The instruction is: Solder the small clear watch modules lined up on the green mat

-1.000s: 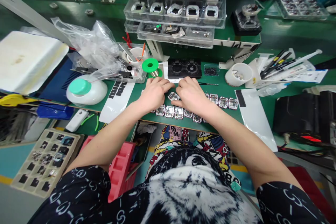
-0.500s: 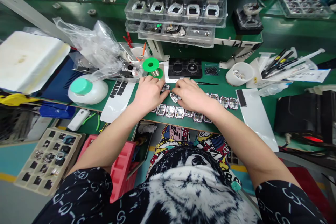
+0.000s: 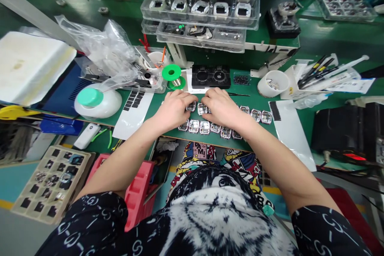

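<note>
Two rows of small square watch cases with circuit boards inside lie along the near part of the bench; one front-row watch case [image 3: 204, 127] sits below my hands. My left hand [image 3: 175, 108] curls its fingers and thumb around a back-row watch case [image 3: 191, 107], partly hidden by them. With bent fingers, my right hand [image 3: 220, 107] grips the neighbouring watch case [image 3: 202, 108] at its right side, and its palm covers other cases. Behind the hands are a green solder spool [image 3: 172, 73] and a black two-well fixture [image 3: 211, 76]. Tweezers [image 3: 239, 95] lie to the right.
A white bottle with a green cap [image 3: 90, 97] and a sheet with black pieces [image 3: 132, 118] stand left. Rightward are a white cup [image 3: 273, 84], a pen holder [image 3: 292, 81], another sheet [image 3: 292, 136] and a black box [image 3: 339, 128]. Clear trays [image 3: 199, 20] sit on the shelf above.
The watch case by my right hand was tilted and now lies straight in the back row. My left hand's fingers have shifted onto the case beside it.
</note>
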Demonstrator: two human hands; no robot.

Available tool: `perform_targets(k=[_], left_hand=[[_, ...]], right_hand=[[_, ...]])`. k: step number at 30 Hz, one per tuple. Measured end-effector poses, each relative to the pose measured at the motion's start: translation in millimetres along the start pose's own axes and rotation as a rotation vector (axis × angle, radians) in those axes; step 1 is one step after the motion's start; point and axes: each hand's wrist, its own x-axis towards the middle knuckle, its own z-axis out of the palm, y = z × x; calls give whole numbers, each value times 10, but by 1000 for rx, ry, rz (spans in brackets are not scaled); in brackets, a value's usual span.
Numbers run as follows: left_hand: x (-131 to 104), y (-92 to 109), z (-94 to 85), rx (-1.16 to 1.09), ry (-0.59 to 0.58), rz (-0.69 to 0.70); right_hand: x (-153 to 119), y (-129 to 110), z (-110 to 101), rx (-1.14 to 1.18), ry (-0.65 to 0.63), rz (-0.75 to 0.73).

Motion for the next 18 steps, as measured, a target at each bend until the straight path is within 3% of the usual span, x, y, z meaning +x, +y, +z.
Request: perform_targets(k=[10,15,18], left_hand=[[-31,21,-39,-61,-5,30],[-324,-183,-232,-76,98,-62],[-537,-338,-249,-33,126,-154]], right_hand=[[-14,-5,-22,-25,1,14],[10,-30,-74,-3,29,3],[124,-134,-76,36,62,-56]])
